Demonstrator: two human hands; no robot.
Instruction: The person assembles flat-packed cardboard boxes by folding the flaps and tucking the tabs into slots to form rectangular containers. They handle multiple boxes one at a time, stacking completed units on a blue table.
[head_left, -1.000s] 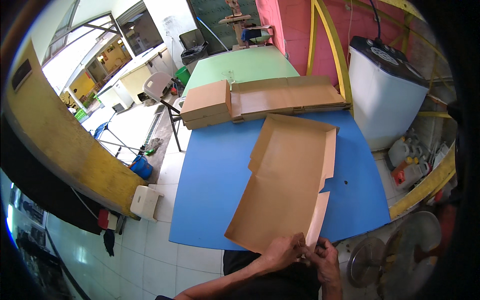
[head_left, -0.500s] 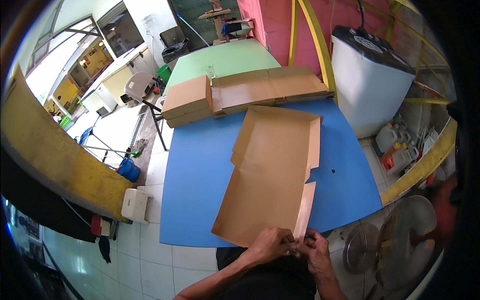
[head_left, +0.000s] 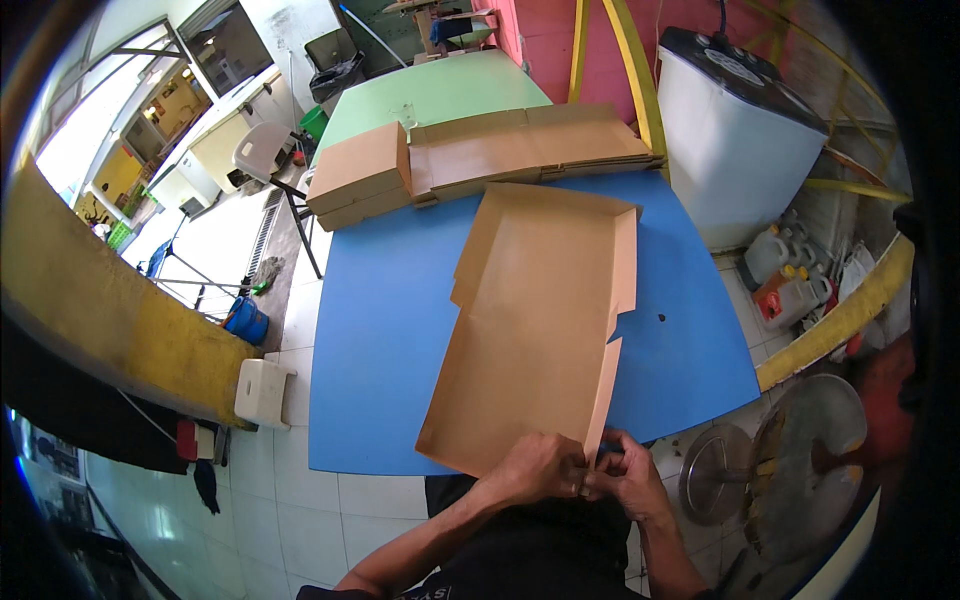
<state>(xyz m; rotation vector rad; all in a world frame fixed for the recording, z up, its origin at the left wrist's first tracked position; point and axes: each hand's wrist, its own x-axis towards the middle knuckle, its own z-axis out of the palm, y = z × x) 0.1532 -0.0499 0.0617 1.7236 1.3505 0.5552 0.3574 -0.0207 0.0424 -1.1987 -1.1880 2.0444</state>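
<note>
An opened brown cardboard box (head_left: 525, 340) lies on the blue table (head_left: 375, 350), its inside facing up and its side flaps partly raised. At the box's near right corner both my hands meet. My left hand (head_left: 543, 466) is closed on that corner from the inner side, fingers bent at the edge. Opposite it, my right hand (head_left: 628, 478) pinches the same corner from the outer side, thumb and fingers together. The fingertips overlap, so the bit of cardboard between them is mostly hidden.
Behind the open box lie a folded box stack (head_left: 360, 175) and flat cardboard boxes (head_left: 530, 145). A green table (head_left: 460, 88) adjoins the far side. To the right stand a washing machine (head_left: 735, 140) and a round metal stool base (head_left: 715, 475); a white stool (head_left: 263, 392) is at left.
The view has tilted slightly, so the table and boxes sit a little higher in the picture. Both hands stay at the same corner, with the right fingers bent a little differently.
</note>
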